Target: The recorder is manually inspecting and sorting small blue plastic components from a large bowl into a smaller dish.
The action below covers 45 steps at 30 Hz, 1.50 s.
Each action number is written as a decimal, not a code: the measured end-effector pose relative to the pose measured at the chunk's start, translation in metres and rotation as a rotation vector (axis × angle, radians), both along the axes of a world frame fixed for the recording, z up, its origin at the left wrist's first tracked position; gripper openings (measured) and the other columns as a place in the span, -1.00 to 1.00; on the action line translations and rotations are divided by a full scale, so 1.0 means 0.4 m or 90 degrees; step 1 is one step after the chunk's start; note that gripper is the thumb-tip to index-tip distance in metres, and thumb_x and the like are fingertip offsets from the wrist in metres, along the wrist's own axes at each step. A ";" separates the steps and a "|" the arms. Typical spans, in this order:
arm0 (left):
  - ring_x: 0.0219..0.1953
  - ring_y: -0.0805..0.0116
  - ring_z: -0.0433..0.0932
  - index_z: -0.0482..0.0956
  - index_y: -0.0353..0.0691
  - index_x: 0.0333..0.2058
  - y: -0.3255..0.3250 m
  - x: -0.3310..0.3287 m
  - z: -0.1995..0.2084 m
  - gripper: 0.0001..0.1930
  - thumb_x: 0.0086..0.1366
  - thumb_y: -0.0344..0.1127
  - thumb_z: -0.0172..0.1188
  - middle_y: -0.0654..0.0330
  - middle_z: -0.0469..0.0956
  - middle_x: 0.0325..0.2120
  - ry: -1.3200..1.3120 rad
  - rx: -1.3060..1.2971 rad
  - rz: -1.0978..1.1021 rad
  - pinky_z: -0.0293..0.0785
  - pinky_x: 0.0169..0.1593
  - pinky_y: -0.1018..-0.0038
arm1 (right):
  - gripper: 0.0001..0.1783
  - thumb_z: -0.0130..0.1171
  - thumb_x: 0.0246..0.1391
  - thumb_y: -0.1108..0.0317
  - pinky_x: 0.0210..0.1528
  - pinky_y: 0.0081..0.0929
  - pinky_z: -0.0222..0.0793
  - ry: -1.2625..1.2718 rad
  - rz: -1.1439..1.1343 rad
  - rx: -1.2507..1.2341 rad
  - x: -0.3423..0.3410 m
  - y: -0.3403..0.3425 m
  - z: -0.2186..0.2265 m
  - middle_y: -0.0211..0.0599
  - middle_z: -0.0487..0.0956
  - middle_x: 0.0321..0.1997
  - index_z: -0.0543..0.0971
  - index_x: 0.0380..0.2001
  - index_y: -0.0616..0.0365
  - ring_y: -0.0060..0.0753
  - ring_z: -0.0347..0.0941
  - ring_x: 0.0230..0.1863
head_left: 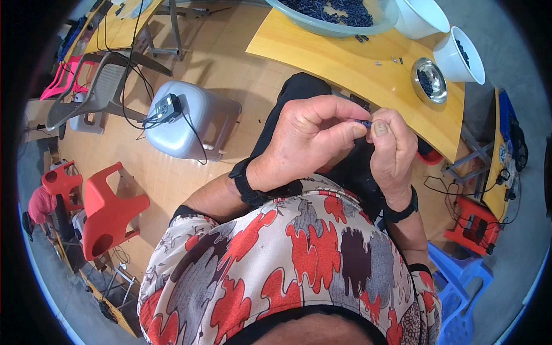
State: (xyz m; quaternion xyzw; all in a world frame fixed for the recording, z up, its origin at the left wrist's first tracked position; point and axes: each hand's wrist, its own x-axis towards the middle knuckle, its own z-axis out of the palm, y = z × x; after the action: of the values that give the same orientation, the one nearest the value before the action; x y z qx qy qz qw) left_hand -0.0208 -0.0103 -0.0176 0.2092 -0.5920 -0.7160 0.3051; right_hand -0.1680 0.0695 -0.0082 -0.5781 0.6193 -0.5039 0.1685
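Note:
My left hand (pixel 307 135) and my right hand (pixel 394 146) meet above my lap, close to the edge of the yellow table (pixel 322 57). Between their fingertips is a small dark blue-black cylindrical piece (pixel 364 123), held from both ends. Thumb and index finger of the left hand pinch one end. The right thumb presses on the other end, with the remaining right fingers curled in. Most of the piece is hidden by the fingers, so its exact kind cannot be made out.
On the table stand a wide basin (pixel 376 29) of small dark pieces, a white tub (pixel 422 20), another white tub (pixel 474 69) and a metal bowl (pixel 440 95). Several loose pieces (pixel 361 38) lie between them. A grey stool (pixel 184 129) with a cabled black device (pixel 167 109) is leftward.

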 end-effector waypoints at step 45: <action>-0.47 0.56 0.52 0.56 -0.37 -0.24 -0.003 0.032 -0.031 -0.82 0.19 -0.42 0.19 0.20 0.56 -0.46 -0.058 -0.188 -0.008 0.46 -0.41 0.66 | -0.81 0.16 0.11 0.35 -0.49 -0.82 0.20 -0.339 0.062 0.068 0.002 0.033 -0.053 -0.48 0.48 -0.46 0.49 -0.28 0.25 -0.80 0.30 -0.48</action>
State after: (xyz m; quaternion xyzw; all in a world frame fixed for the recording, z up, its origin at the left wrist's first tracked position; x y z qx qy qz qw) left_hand -0.0081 -0.0116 -0.0299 0.1908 -0.7053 -0.6127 0.3012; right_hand -0.1674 0.0825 -0.0294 -0.4443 0.5504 -0.5961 0.3798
